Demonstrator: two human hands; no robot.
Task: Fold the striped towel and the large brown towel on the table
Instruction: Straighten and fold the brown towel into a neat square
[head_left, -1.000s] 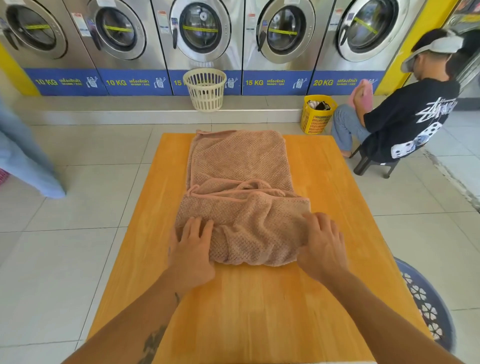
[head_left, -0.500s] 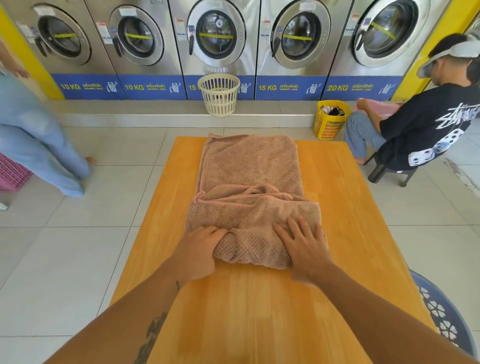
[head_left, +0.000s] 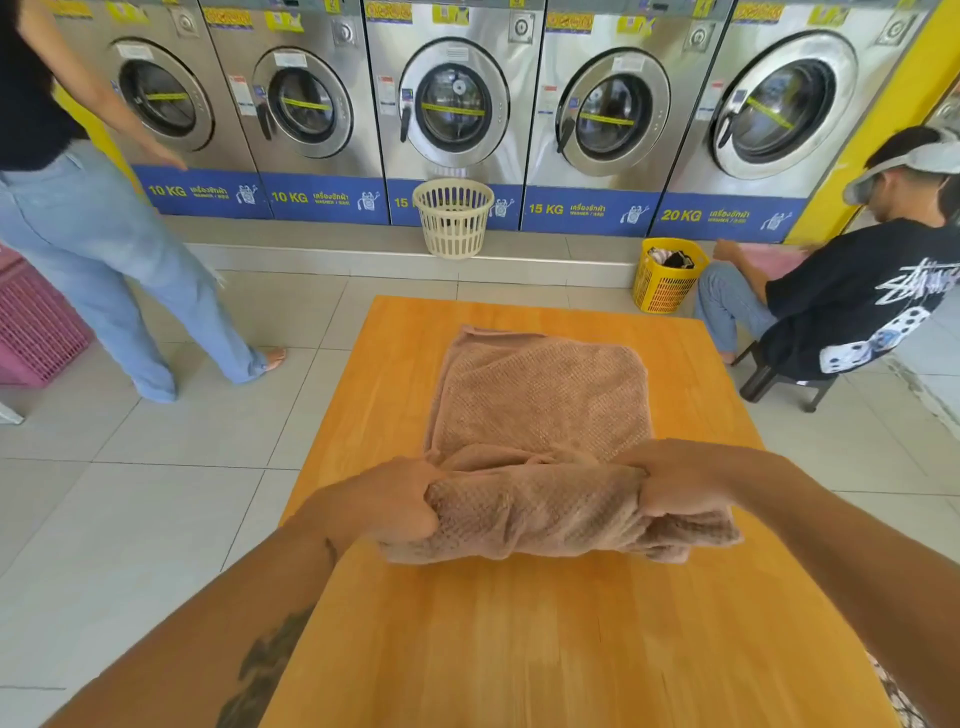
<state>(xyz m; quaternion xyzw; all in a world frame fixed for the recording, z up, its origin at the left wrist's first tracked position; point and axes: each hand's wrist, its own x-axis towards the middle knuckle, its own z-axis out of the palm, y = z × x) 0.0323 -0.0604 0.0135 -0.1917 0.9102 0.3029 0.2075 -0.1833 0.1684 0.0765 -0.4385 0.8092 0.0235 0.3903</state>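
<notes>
both hands, left hand (head_left: 402, 501) and right hand (head_left: 675, 486), clutch the brown towel (head_left: 540, 410) bundle's ends mid-frame, its flat part stretching toward the frame's top

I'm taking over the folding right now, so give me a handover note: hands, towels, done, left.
Left hand grips the near left end of the brown towel; right hand grips its near right end.
The towel lies on the table, near part bunched over the flat far part.
Done: brown towel partly folded.
Left: lay this fold down, finish it.
No striped towel in view.
</notes>
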